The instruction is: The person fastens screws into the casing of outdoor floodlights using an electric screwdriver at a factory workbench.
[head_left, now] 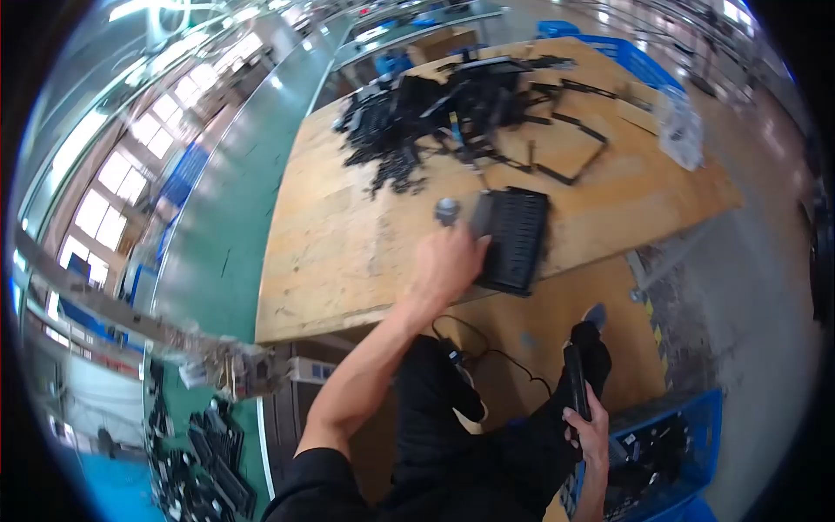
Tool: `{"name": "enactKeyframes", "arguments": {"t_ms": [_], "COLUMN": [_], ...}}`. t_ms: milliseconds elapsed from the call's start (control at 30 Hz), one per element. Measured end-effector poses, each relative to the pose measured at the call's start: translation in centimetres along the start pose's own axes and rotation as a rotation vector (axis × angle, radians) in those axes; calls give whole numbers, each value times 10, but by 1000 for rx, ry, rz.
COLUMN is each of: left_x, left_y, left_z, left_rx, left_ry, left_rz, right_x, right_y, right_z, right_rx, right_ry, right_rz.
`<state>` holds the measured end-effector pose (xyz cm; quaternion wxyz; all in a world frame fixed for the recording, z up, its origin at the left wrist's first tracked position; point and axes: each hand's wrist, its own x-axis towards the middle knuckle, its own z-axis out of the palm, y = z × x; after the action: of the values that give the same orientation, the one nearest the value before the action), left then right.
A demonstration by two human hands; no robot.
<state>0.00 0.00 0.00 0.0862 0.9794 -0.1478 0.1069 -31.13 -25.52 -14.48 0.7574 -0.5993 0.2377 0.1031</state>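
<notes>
My left hand (448,265) is closed over the tabletop, its fingers around a blurred dark grey piece (481,213) with a thin pale tip; I cannot tell what kind of thing it is. Right beside the thumb lies a black ribbed plastic panel (519,239) near the table's front edge. A small round grey object (447,210) is just ahead of the fingers. Low at my right side, my right hand (591,426) grips a long, narrow black plastic part (576,378), held upright in front of my leg.
A heap of black plastic parts (435,104) covers the back of the wooden table (339,252), with thin black frames (570,148) to its right. A clear plastic bag (680,130) lies at the right edge. A blue crate (709,452) of dark parts stands on the floor, lower right.
</notes>
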Motion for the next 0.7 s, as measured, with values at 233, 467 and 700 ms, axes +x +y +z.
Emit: {"name": "enactKeyframes", "arguments": {"t_ms": [233, 467, 700], "left_x": [-4, 21, 80], "left_y": [4, -139, -166], "left_z": [8, -27, 24], "left_rx": [-134, -455, -119], "left_ry": [160, 378, -25], "left_rz": [-212, -245, -95], "right_x": [16, 2, 6], "right_y": [-23, -21, -6], "right_z": [37, 50, 78], "right_rx": [-107, -117, -329], "right_ry": [-26, -64, -131], "right_rz": [13, 5, -6]}}
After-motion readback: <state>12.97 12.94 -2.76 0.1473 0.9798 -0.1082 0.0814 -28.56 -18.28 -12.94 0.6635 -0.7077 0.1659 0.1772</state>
